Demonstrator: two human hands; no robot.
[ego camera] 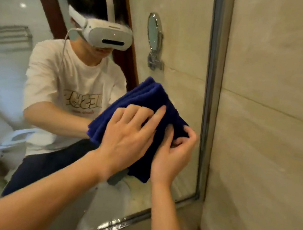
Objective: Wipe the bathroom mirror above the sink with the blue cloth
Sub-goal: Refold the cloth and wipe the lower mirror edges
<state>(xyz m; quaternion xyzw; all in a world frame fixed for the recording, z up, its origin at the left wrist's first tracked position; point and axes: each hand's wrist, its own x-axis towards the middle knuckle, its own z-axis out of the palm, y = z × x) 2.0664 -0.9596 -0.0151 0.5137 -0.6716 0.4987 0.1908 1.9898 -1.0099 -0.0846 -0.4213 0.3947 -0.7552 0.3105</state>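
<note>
A dark blue cloth (148,102), folded into several layers with stacked edges visible at its upper left, is held flat against the mirror (188,42) near the mirror's lower right corner. Its surface is plush and slightly rumpled. The mirror is wall-mounted, edged by a metal frame along its right and bottom sides, and set against beige tile. Faint smears are seen on the glass above the cloth.

A large metal-framed wall mirror (191,48) filled the left and centre of the frame. A folded dark blue terry cloth (148,102) lay flat against its glass, lower centre.
</note>
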